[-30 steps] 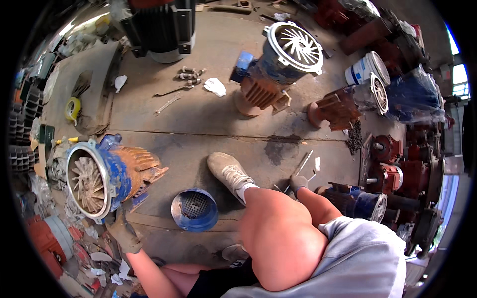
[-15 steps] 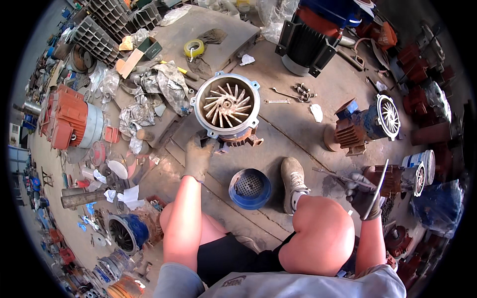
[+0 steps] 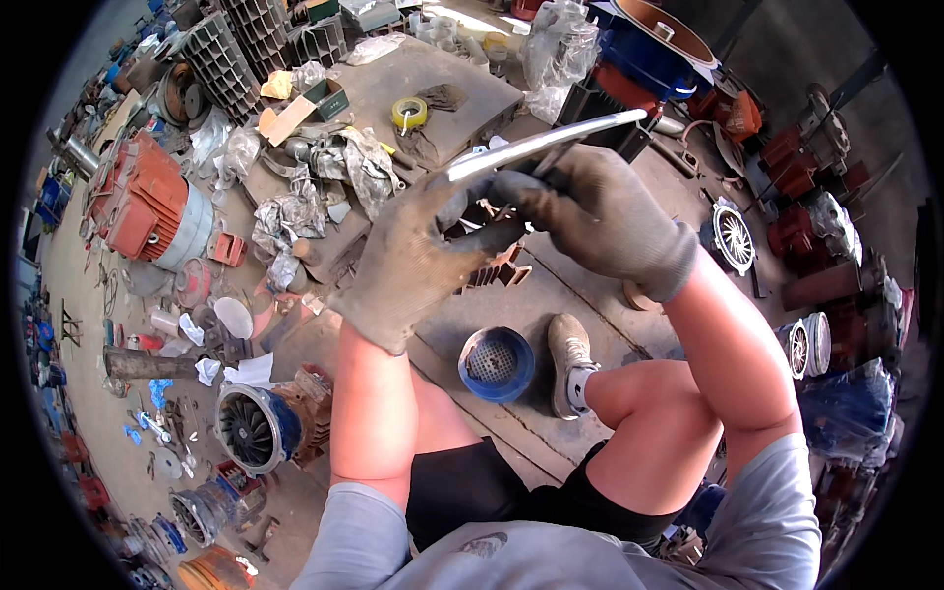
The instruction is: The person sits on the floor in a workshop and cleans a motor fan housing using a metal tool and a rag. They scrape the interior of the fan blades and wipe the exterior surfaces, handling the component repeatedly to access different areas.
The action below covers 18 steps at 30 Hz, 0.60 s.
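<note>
Both my hands wear soiled grey-brown work gloves and are raised close together in the middle. A long, shiny silver bar (image 3: 551,141) slants across above them, its lower left end against the fingers of my left hand (image 3: 398,256). That hand is curled round, its thumb stretched out toward the right. My right hand (image 3: 615,211) is closed under the bar, with part of a thin dark tool (image 3: 557,155) showing at its fingers. Below and behind the hands stands a rusty finned motor (image 3: 497,270). Its open top and most of its body are hidden by my gloves.
A blue bowl (image 3: 497,365) with a perforated bottom sits on the floor beside my shoe (image 3: 570,354). An orange-red motor (image 3: 141,202) lies left, a blue-rimmed motor (image 3: 251,428) lower left. A yellow tape roll (image 3: 409,112) rests on a metal plate (image 3: 452,74) beyond.
My right hand has come up from the lower right to the middle, bringing the silver bar. My left hand has risen off the motor's side to meet it. The view has shifted slightly.
</note>
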Each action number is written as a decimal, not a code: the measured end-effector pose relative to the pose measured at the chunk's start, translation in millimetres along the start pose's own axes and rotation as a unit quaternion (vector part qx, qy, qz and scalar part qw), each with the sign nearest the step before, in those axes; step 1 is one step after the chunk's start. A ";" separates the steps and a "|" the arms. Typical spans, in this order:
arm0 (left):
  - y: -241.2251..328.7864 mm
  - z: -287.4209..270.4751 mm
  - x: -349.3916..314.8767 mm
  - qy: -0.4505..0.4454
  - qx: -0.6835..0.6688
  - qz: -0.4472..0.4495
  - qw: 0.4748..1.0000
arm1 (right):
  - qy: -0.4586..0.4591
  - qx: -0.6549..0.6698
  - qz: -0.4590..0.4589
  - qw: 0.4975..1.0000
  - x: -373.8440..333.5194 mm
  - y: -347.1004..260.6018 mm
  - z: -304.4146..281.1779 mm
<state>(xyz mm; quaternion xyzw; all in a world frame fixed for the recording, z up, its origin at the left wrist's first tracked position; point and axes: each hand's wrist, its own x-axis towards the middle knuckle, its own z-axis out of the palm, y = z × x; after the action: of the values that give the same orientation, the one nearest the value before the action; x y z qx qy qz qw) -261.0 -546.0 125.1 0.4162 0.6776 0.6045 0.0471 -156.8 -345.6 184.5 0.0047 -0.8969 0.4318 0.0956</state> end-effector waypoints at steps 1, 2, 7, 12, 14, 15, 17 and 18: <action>-6.6 -4.2 0.3 -0.009 0.049 0.007 0.999 | -0.007 -0.056 -0.039 0.998 12.6 -9.4 7.3; -17.7 0.6 -3.4 0.026 -0.013 -0.056 0.998 | -0.005 -0.079 -0.050 0.996 18.7 -5.5 12.3; -53.9 10.0 -9.5 0.077 0.069 -0.041 0.994 | 0.029 -0.010 -0.051 0.998 31.2 28.8 37.5; -76.5 22.6 -8.5 0.100 0.072 -0.089 0.988 | 0.040 0.054 -0.039 0.997 46.5 66.3 58.1; -105.3 26.4 -10.2 0.141 0.109 -0.066 0.982 | 0.024 -0.017 -0.078 0.996 59.7 76.6 59.8; -116.8 27.7 -9.4 0.119 0.098 -0.099 0.983 | 0.016 0.015 -0.106 0.994 67.7 85.3 61.5; -111.0 41.5 -1.5 0.109 0.085 -0.167 0.976 | -0.025 -0.031 -0.148 0.988 78.3 105.0 54.0; -116.0 39.5 -0.9 0.110 0.127 -0.129 0.977 | -0.044 -0.031 -0.167 0.985 82.4 106.7 53.4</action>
<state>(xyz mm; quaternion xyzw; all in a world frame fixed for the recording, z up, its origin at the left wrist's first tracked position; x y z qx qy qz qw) -296.9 -506.8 14.7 0.2585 0.7978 0.5446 -0.0033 -256.3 -314.0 83.8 0.1702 -0.8998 0.3812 0.1268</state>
